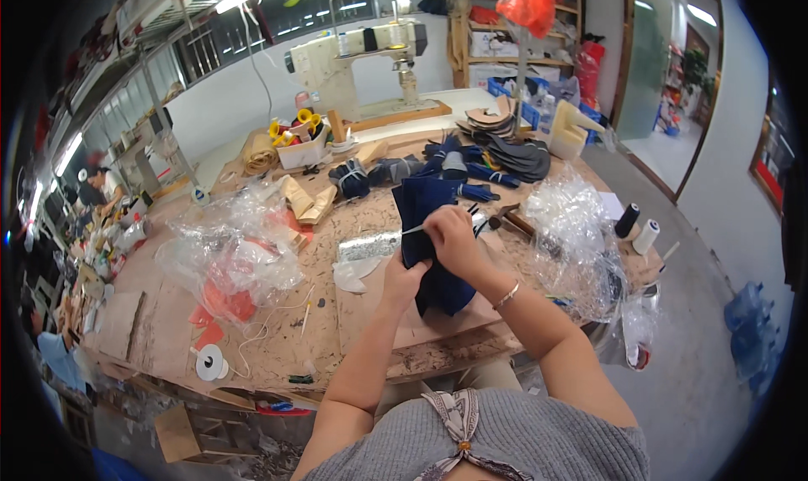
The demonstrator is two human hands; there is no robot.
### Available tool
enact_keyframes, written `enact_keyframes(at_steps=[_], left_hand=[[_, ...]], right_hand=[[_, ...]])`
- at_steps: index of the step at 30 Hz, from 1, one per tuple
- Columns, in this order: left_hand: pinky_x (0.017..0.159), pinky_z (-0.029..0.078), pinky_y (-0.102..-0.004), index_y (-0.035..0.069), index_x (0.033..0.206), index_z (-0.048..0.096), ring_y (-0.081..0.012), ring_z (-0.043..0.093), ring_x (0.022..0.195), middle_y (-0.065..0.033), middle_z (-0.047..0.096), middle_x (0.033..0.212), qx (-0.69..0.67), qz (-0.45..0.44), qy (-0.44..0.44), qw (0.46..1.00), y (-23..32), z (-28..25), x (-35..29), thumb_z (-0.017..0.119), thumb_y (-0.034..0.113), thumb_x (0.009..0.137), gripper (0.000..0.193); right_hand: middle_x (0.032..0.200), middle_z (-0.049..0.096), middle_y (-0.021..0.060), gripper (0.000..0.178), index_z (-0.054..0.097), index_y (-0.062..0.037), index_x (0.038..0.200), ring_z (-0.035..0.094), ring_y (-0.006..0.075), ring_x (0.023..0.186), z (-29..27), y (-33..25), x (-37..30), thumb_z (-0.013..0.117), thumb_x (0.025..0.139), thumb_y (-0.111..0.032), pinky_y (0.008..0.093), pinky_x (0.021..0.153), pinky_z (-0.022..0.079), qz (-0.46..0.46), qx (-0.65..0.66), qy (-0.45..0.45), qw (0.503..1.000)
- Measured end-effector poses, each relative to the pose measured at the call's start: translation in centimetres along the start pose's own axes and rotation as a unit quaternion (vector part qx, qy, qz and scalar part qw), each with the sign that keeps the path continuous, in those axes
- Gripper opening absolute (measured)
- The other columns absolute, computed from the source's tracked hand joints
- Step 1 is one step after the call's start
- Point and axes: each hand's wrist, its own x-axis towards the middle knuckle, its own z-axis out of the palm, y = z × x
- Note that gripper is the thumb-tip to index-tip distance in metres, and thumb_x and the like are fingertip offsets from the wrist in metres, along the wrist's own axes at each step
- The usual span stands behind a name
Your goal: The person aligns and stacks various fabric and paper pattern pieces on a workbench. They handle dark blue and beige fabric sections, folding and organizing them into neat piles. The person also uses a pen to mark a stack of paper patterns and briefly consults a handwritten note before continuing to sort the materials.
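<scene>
Over the near part of the workbench, a dark blue, flat fabric-like piece [415,196] is held up, its lower part hanging below my hands. My left hand [404,281] grips its lower left edge, thumb on the front. A thin white strip [411,230] crosses the front of the piece. My right hand [452,235] is closed with curled fingers at the right end of that strip. Just right of my right hand lies a hammer [511,217]. Several bundles of dark blue pieces [484,174] lie beyond the held piece.
Crumpled clear plastic lies to the left [240,254] and right [572,228]. A white spool [211,362] trails cord at the left front edge. Thread cones [628,221] stand at the right. Behind are stacked grey pieces [516,157], a box of yellow spools [301,148] and a sewing machine [358,69].
</scene>
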Motion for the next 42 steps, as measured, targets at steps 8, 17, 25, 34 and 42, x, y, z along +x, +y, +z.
enact_keyframes(at_steps=[8,17,25,34,42], left_hand=[[0.083,0.052,-0.0338,-0.006,0.114,0.056,-0.0235,0.066,0.085,-0.0138,0.065,0.101,-0.097,-0.214,-0.132,0.963,5.0,-4.1,-0.5,0.068,-0.001,0.071,0.045],[0.084,0.052,-0.0369,-0.002,0.113,0.060,-0.0259,0.065,0.094,-0.0169,0.067,0.101,-0.085,0.013,0.020,0.996,14.7,-7.5,5.0,0.066,0.009,0.073,0.042],[0.080,0.051,-0.0452,0.002,0.131,0.037,-0.0415,0.060,0.095,-0.0244,0.056,0.112,0.601,0.163,-0.017,0.783,6.1,7.5,1.8,0.061,0.009,0.076,0.060],[0.107,0.033,-0.0451,0.008,0.132,0.049,-0.0354,0.040,0.130,-0.0189,0.043,0.140,0.553,0.128,-0.022,0.823,-0.9,-8.6,0.3,0.073,0.024,0.076,0.063],[0.096,0.044,-0.0403,0.003,0.129,0.049,-0.0346,0.054,0.115,-0.0211,0.059,0.119,0.489,-0.036,0.062,0.869,-1.8,-15.8,3.2,0.080,0.024,0.065,0.074]], right_hand=[[0.087,0.066,0.0192,0.017,0.063,-0.0038,0.085,0.063,0.0377,0.082,-12.2,15.8,10.6,0.054,0.086,-0.018,0.0461,0.073,0.049,0.220,-0.237,0.279,0.904],[0.090,0.067,0.0203,0.031,0.064,0.0043,0.100,0.065,0.0308,0.087,-17.0,15.6,2.6,0.064,0.082,-0.021,0.0370,0.075,0.051,0.251,-0.227,-0.011,0.941],[0.108,0.062,0.0050,0.040,0.053,-0.0011,0.120,0.060,0.0215,0.099,-3.0,1.7,-2.0,0.058,0.093,-0.030,0.0331,0.085,0.049,0.362,0.629,-0.040,0.687],[0.111,0.063,0.0142,0.040,0.056,0.0039,0.117,0.063,0.0272,0.097,-3.5,11.0,-8.5,0.065,0.078,0.001,0.0374,0.087,0.051,0.506,0.480,0.021,0.717],[0.118,0.059,0.0132,0.048,0.050,0.0062,0.124,0.057,0.0231,0.106,-3.2,9.1,-9.3,0.067,0.081,-0.006,0.0335,0.094,0.044,0.437,0.402,0.047,0.804]])
